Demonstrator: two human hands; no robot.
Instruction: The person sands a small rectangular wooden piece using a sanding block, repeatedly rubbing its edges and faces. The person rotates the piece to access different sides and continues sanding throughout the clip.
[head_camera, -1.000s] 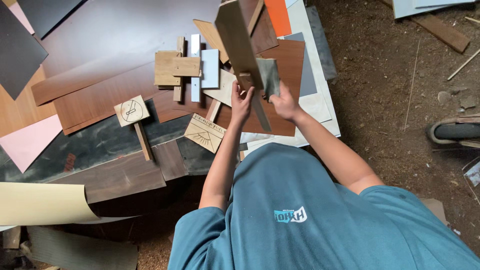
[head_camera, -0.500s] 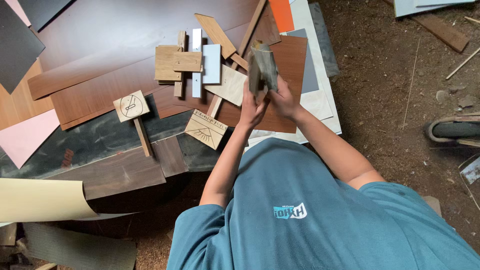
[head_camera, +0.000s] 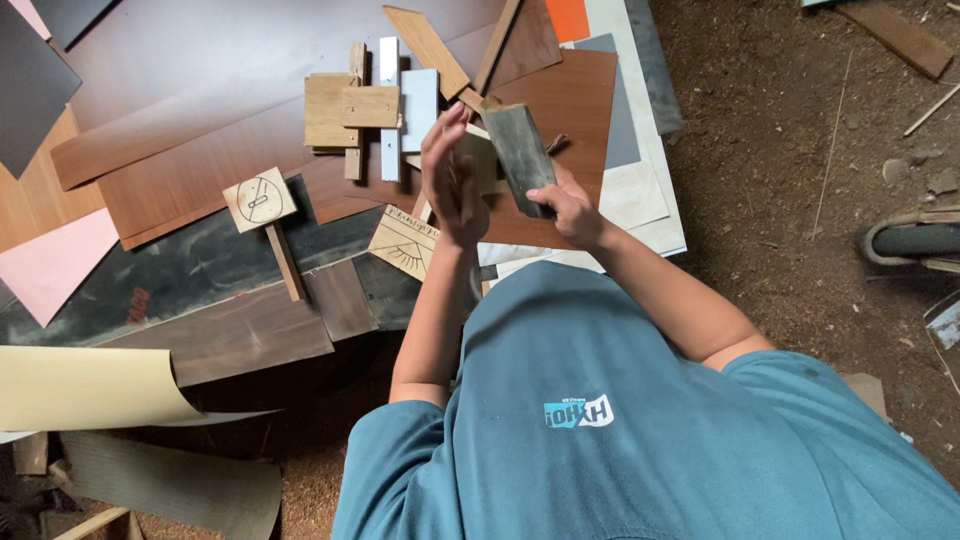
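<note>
Your right hand (head_camera: 568, 208) gripped the lower end of a grey block (head_camera: 518, 155), fingers wrapped around it, so it stood tilted above the brown sheet (head_camera: 570, 100). Your left hand (head_camera: 452, 185) was raised just beside the block at its 9 o'clock, fingers straight and pressed together, holding nothing I could see. A wooden cross (head_camera: 362, 108) lay at 10 o'clock, a marked square (head_camera: 259, 199) at 8 o'clock.
</note>
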